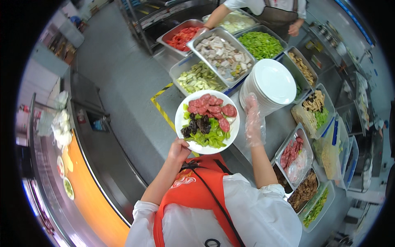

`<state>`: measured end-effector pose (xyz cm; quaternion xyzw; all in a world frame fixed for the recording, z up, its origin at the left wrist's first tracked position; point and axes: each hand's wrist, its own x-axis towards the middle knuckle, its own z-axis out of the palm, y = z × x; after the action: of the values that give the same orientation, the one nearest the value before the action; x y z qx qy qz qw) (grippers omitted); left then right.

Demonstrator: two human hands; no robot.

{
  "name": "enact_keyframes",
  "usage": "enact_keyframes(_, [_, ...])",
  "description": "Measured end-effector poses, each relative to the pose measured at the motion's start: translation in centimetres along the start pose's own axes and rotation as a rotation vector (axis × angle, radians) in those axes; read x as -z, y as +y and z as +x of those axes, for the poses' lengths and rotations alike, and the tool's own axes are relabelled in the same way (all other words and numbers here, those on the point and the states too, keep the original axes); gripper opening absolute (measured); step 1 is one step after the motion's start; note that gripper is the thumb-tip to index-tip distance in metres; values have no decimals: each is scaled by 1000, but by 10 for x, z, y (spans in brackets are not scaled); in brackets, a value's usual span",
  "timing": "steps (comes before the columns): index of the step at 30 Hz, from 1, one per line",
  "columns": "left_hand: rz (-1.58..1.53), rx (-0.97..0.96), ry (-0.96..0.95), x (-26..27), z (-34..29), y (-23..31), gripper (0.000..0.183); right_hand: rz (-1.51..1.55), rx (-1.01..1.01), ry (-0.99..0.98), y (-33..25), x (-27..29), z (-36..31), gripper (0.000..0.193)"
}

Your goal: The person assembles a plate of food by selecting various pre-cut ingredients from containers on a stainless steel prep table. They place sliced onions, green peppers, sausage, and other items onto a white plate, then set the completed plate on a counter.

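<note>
My bare left hand (179, 150) grips the near left rim of a white plate (179, 119). On the plate lie sliced sausage (207, 104), green pepper pieces (210, 139) and dark wood ear mushroom (198, 124). In a clear plastic glove, my right hand (253, 117) is open, its fingers stretched forward beside a tall stack of white plates (275, 82). Whether those fingertips touch the stack, I cannot tell. Beyond the held plate is a tub of sliced green vegetable (198, 78). A metal pan (294, 154) with reddish sliced meat stands right of my right forearm.
Pans of pale chunks (222, 53), chopped greens (261, 44) and red pieces (181, 39) line the counter's far side. A co-worker's arm (218, 16) reaches over them. More tubs (317, 107) crowd the right. An orange-topped counter (92, 193) runs along the left.
</note>
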<state>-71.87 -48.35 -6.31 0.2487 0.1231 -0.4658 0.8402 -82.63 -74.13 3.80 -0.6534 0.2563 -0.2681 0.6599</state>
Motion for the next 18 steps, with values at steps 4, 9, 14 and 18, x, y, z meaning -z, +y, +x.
enact_keyframes(4, [-107, -134, 33, 5, -23, 14, 66, 765, -382, -231, 20, -48, -2, 73])
enact_keyframes(9, [-220, -297, 189, -4, -80, -3, 63, 940, -557, -457, 13, -101, -19, 64])
enact_keyframes(14, [-482, -410, 237, -45, -129, -44, 61, 616, -599, -582, -74, -97, -49, 64])
enact_keyframes(18, [-558, -664, 197, -81, -177, -97, 62, 545, -792, -721, -87, -77, -55, 63])
